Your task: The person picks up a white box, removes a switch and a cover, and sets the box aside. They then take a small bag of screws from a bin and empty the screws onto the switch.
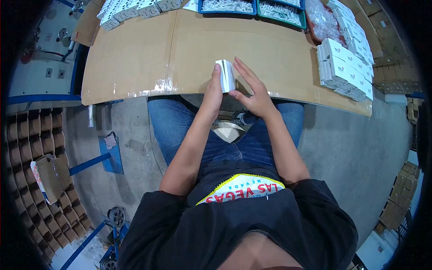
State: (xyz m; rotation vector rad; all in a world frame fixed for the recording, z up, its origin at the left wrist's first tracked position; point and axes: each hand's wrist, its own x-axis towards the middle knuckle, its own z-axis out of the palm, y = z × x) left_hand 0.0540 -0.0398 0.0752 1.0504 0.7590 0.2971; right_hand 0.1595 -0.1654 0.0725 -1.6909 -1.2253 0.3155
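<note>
Over the near edge of the table, a small white box (226, 76) stands between my hands, with a thin dark line running down one side. My left hand (213, 87) grips its left side, thumb up along the edge. On the other side, my right hand (255, 95) has its fingers stretched out and apart. The right thumb tip is right at the box's lower corner, and the index fingertip is near its top.
The cardboard-covered table (130, 54) bears stacked white boxes (344, 69) at right and white pieces (130, 10) at back left. Blue trays (228, 15) and a green tray (281, 24) hold small white parts, beside a bag of clear plastic (324, 22).
</note>
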